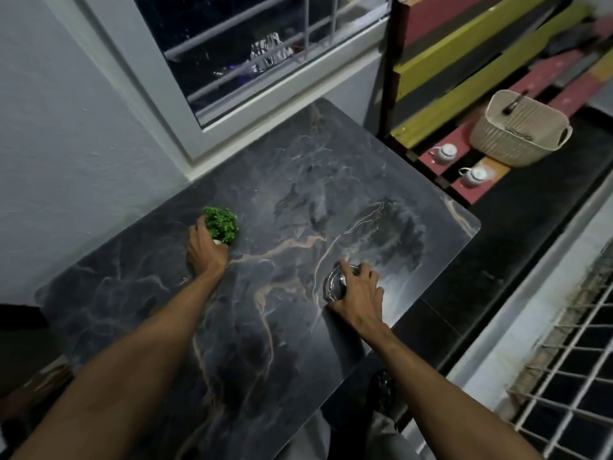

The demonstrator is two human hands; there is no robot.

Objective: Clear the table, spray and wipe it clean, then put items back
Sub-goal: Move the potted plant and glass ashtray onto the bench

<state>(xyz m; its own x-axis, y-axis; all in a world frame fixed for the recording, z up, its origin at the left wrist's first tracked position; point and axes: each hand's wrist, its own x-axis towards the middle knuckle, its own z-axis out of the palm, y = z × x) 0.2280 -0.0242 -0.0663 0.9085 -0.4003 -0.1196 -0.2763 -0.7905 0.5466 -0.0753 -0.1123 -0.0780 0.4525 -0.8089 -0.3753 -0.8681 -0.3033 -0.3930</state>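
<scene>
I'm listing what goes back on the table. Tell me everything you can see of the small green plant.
The small green plant is a dense, bright tuft of tiny leaves in a white pot, which is mostly hidden. It is upright over the left part of the dark marbled table, near the wall. The left hand grips the pot from the near side. Whether it rests or is lifted cannot be told.

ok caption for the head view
Left hand grips a potted plant, right hand a glass dish, at the marble table.
</scene>
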